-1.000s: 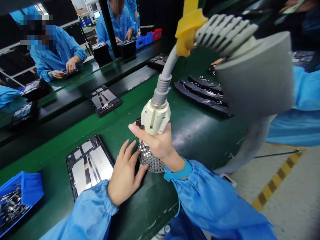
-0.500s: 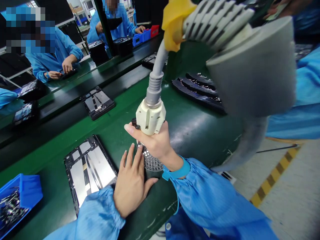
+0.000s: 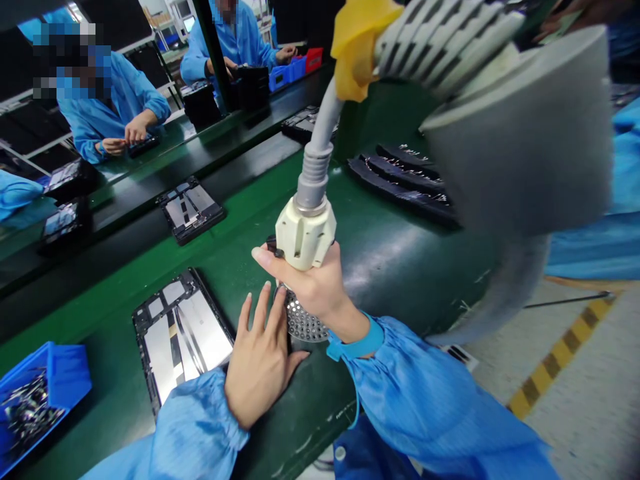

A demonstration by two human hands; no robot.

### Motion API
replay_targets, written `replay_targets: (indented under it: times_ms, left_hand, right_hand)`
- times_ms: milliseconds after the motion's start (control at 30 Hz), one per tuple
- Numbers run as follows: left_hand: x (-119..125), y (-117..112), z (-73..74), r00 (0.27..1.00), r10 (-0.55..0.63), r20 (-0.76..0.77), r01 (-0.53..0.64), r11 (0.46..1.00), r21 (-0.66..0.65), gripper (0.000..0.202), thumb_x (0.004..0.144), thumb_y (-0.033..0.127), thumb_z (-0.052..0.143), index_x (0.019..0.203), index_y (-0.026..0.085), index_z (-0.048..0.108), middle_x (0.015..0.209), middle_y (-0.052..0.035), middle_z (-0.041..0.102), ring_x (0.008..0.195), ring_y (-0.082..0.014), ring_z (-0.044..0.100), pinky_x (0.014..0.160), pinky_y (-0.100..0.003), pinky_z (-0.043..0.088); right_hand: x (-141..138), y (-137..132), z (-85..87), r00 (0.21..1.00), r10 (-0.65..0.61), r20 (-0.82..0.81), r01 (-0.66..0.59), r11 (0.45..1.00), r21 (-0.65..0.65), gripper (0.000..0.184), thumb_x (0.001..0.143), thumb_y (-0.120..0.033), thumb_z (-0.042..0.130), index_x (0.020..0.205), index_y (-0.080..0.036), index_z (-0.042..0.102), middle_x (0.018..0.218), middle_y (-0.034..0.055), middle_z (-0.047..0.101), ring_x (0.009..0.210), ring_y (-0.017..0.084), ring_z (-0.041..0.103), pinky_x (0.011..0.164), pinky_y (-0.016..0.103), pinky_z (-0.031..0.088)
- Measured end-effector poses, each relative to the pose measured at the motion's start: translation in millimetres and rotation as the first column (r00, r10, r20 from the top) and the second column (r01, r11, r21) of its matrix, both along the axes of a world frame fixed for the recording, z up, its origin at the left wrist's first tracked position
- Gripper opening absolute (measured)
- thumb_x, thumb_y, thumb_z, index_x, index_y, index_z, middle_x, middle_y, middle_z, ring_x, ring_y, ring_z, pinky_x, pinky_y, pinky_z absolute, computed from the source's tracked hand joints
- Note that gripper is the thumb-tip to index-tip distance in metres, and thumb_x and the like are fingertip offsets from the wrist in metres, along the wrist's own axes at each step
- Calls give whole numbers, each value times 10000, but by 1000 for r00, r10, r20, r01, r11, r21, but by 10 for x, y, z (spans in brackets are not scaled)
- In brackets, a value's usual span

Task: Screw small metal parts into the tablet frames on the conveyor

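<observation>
My right hand (image 3: pixel 315 283) is wrapped round the cream-coloured body of a hanging power tool (image 3: pixel 304 235), whose grey hose (image 3: pixel 320 143) rises to a yellow clip (image 3: pixel 357 50). Under that hand lies a round perforated metal disc (image 3: pixel 301 323) on the green bench (image 3: pixel 380 253). My left hand (image 3: pixel 260 360) rests flat beside the disc, fingers stretched out and touching its edge. Just left of it lies an opened tablet back (image 3: pixel 177 333) with silver plates.
A blue bin (image 3: pixel 37 393) of small metal parts sits at the bottom left. Another tablet back (image 3: pixel 190 208) lies on the black belt. Dark trays (image 3: pixel 400 180) are stacked at the right. A grey lamp-like hood (image 3: pixel 520 133) hangs close. People in blue coats work across the line.
My left hand has slid closer to the perforated disc and lies flatter against it. My right hand keeps its grip on the tool, almost unmoved.
</observation>
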State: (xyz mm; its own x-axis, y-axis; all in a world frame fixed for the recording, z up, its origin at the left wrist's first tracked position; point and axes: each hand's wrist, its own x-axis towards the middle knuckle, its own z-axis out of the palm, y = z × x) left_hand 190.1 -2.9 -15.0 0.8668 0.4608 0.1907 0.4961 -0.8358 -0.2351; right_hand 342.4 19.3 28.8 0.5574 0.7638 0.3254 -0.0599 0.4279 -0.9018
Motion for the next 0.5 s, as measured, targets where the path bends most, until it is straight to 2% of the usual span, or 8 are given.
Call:
replay_targets:
  times_ms: [133,233,367,433,500]
  left_hand:
    - [-8,-24,72,999,-25,42,25,1000,19,593,1028,519,522,1317,29,689,1470,-207,620,1435,-414,511,1173,-574,481]
    - [-180,-46,227,994,-35,101,34,999,16,509,1027,437,542,1272,15,683,1528,-226,561,1483,-444,444,1178,-583,477]
    - [-716,64,441,981,84,177,-72,994,-77,401,1014,353,576,1317,99,636,1585,-195,510,1553,-406,360,1217,-567,450]
    - [-1049,222,462,957,192,218,-170,979,-114,431,1011,407,565,1345,140,622,1540,-188,559,1506,-400,439,1203,-584,455]
    - [-1345,421,408,894,357,270,-325,933,-156,538,989,535,535,1321,124,639,1473,-220,608,1419,-426,533,1181,-609,460]
  right_hand:
    - [4,-4,-5,1000,12,12,-12,1000,-12,254,766,-340,859,629,-226,679,644,-9,684,632,178,662,599,310,605]
    - [3,-8,2,999,31,-23,-31,999,9,178,758,-317,858,686,-220,727,667,-10,710,609,166,657,595,305,598]
    - [31,-25,37,990,127,-53,-126,992,32,133,760,-314,856,799,-218,773,630,-33,672,563,141,618,596,304,589]
    - [65,-36,59,984,161,-77,-162,987,1,180,732,-341,876,793,-210,770,637,-29,672,551,134,603,564,297,575]
    - [102,-49,71,979,178,-100,-184,982,-47,222,704,-365,893,750,-201,751,654,-19,685,523,119,579,505,278,543]
